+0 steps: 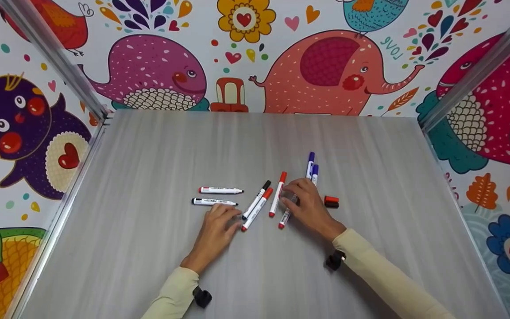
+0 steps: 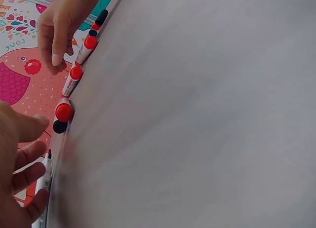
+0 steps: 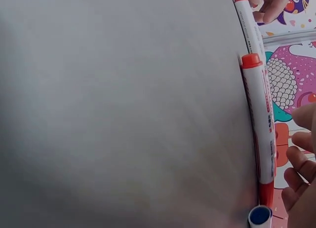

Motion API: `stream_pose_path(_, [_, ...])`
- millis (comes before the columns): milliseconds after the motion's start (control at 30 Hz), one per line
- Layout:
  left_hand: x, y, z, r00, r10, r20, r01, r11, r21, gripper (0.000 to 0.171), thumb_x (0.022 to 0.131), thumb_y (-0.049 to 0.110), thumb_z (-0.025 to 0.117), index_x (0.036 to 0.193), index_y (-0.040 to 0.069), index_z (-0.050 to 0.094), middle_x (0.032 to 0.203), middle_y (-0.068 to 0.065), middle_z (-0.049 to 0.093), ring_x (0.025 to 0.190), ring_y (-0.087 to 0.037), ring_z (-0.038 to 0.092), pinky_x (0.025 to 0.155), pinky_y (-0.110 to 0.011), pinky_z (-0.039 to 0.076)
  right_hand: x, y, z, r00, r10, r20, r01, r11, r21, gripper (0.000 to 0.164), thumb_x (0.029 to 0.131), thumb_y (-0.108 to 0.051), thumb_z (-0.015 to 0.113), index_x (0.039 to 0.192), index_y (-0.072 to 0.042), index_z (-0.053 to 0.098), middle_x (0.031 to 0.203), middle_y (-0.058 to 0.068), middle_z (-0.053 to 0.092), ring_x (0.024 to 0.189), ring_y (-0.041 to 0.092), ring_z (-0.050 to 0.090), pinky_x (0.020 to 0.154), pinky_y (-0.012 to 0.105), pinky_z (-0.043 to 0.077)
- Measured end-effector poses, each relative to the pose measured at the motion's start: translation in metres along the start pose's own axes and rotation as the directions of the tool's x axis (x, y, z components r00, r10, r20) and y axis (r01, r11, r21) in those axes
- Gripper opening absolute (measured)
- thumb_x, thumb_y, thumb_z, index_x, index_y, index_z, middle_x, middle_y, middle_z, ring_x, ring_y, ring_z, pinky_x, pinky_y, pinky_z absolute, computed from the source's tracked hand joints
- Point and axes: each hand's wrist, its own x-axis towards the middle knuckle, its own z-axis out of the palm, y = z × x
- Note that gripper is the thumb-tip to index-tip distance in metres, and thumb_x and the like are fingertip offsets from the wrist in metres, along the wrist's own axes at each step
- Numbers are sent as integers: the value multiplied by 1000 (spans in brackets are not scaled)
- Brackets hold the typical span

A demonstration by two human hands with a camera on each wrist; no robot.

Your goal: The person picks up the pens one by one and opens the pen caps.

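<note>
My left hand (image 1: 213,235) hovers with relaxed, spread fingers beside a white marker with a black end (image 1: 214,202); a red-ended marker (image 1: 221,190) lies just beyond it. To its right, a black-capped marker (image 1: 256,200) and a red-capped one (image 1: 257,209) lie side by side, slanted. My right hand (image 1: 310,210), fingers loosely bent and holding nothing, is over a red-ended marker (image 1: 285,219) that it partly hides. Left of that hand is another red marker (image 1: 278,195). In the right wrist view, the fingers (image 3: 300,161) stand apart from a red-and-white marker (image 3: 260,124).
Two blue markers (image 1: 311,165) lie beyond my right hand, partly covered by it. Red and black caps (image 1: 331,202) sit together to its right. The grey wood-grain table (image 1: 157,146) meets cartoon-printed walls (image 1: 246,57) and metal posts (image 1: 60,57).
</note>
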Motion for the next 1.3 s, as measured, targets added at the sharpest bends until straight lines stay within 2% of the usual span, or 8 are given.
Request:
stream_pose_path(267, [1,2,8,1000,-1,-20,1,1000,-10,28,84,0,93,109,6,83,111,-2,74,105,-23,63,84,-46,47,9,-2,8,998,47,30,-47,999,-3,28,101,-16,83,125,-3,77,121,10,69,121,30,57,103,48,50])
stream_pose_path(667, [2,2,14,999,-30,-26,30,999,19,28,85,0,91,111,7,82,110,-2,73,109,-23,62,85,-46,45,21,-9,19,998,52,25,-52,999,-13,30,101,-18,83,126,-1,76,118,14,68,117,32,55,97,48,48])
stream_pose_path(900, [1,3,15,999,-1,-41,4,998,65,29,84,2,92,111,8,82,108,-2,72,106,-23,63,84,-48,46,28,-11,26,999,31,33,-30,999,-29,32,102,-20,81,126,0,75,121,14,69,118,35,54,100,52,45])
stream_pose_path(1300, [3,2,13,1000,-27,13,26,995,97,29,87,3,90,115,9,82,110,-3,72,109,-24,61,87,-50,48,38,-13,36,997,78,28,-74,991,-108,31,105,-23,78,127,-2,75,127,14,68,120,34,53,103,51,45])
